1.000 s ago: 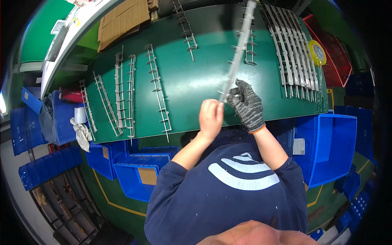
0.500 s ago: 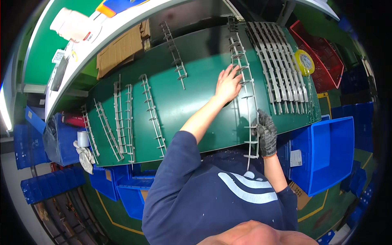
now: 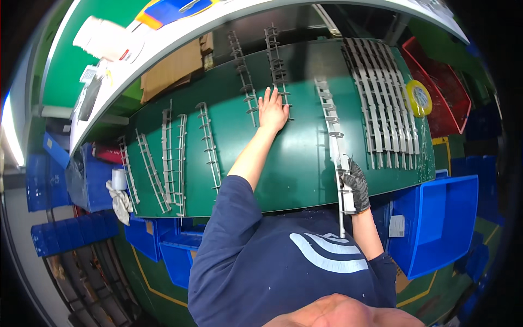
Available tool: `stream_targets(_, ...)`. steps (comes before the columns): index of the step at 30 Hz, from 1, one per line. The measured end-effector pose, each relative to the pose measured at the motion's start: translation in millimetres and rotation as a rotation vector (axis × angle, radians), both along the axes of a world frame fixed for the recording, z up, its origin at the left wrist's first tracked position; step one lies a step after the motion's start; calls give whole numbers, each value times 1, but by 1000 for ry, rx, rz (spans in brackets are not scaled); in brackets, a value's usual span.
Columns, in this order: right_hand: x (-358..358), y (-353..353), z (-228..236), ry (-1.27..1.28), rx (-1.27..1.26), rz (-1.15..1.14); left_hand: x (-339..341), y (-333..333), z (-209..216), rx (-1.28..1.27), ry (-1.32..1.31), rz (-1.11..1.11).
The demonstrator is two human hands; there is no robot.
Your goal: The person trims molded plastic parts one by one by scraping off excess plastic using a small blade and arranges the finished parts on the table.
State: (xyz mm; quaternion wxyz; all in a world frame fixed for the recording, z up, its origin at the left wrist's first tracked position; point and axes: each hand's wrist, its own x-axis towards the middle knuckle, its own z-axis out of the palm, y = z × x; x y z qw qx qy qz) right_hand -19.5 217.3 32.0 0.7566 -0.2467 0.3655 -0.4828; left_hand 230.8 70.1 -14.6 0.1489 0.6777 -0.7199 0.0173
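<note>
My bare left hand (image 3: 273, 111) lies with its fingers stretched out at the near end of a slim metal rack (image 3: 277, 65) with short cross-pieces, on the green table (image 3: 245, 169). My right hand (image 3: 356, 186), in a dark grey glove, is closed on the near part of another long metal rack (image 3: 330, 116). That rack's near end reaches past the table edge toward my shirt, and its flat strip side shows pale. Just left of my left hand lies a similar rack (image 3: 243, 79).
More racks (image 3: 207, 141) lie spread on the left side of the table. A row of several racks (image 3: 384, 103) lies at the right, beside a yellow tape roll (image 3: 419, 98) and a red bin (image 3: 436, 87). Blue bins (image 3: 444, 226) stand below the table. A white shelf (image 3: 131, 68) overhangs the far side.
My left hand has moved left, away from the rack in my right hand, and a rack now lies under its fingertips. The rack in my right hand has turned, showing its flat side.
</note>
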Motion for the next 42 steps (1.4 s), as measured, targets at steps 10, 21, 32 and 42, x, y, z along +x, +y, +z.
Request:
stream_targets(10, 0, -14, -20, 1193, -469, 108, 100, 161, 28, -119, 207, 520)
stream_targets(21, 4, -2, -30, 1456, -664, 104, 111, 244, 21, 417, 399, 847)
stream_targets(32, -7, 9, -47, 1546, -619, 137, 101, 268, 2, 139, 1272, 796)
stream_targets(42, -8, 7, -59, 1796, -709, 294, 86, 249, 6, 120, 155, 548)
